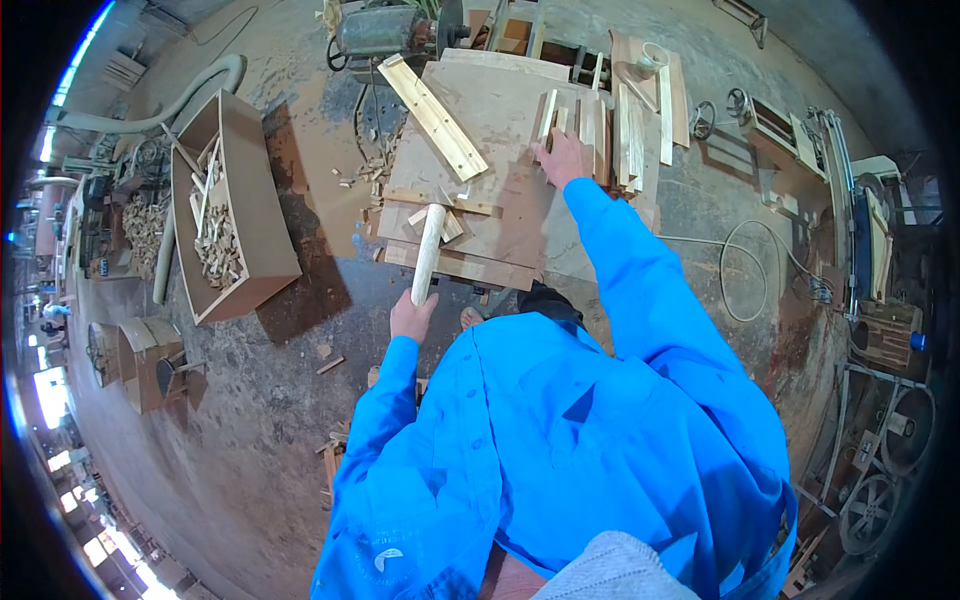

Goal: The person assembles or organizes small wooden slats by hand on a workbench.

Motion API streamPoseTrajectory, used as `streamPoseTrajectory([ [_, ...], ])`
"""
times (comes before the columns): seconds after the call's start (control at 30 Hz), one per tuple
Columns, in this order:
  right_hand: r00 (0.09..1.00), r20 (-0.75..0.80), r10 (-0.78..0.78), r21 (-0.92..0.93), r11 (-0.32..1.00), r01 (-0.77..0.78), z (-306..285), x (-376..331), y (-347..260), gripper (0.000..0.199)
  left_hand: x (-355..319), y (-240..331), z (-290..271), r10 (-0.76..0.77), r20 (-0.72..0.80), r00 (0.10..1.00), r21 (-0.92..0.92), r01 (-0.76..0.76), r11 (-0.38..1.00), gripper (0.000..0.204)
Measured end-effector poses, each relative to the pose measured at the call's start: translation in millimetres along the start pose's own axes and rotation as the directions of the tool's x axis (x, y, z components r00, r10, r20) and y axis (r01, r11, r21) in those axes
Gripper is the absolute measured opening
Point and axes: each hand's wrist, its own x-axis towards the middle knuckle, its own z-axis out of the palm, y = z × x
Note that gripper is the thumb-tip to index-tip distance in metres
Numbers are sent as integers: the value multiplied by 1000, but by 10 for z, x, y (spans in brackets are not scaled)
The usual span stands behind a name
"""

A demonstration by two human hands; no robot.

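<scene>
My left hand (410, 317) is closed around the lower end of a pale wooden piece (429, 250), which points away from me over the table's near edge. Its far end is over some short wooden offcuts (452, 226) and a thin batten (470, 207) lying on the worktable (510, 215). My right hand (564, 160) reaches to the table's right side, its fingers closed at the near end of a narrow wooden strip (548, 114). Directly right of it stands a group of upright-looking, lengthwise wooden strips (627, 140). The fingertips of that hand are partly hidden.
A wide board (432, 115) lies slantwise on the table's far left. Behind it is a motor-like machine (385, 32). A large box of wood scraps (250, 190) stands on the floor at left. A cable (725, 285) loops across the floor at right, near machines.
</scene>
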Motion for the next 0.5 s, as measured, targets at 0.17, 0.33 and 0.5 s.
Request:
streamPoseTrajectory([
  [0.17,915,369,162,-293,955,-51,37,348,-492,54,-127,-27,-112,-113,-68,991,30,115,993,59],
  [0.33,926,319,203,-207,968,-141,143,526,-180,49,-11,410,-125,-28,-133,991,-65,20,998,57],
  [0.5,983,180,35,-13,999,-33,381,386,-708,41,197,512,-113,-57,-131,990,37,62,997,52],
])
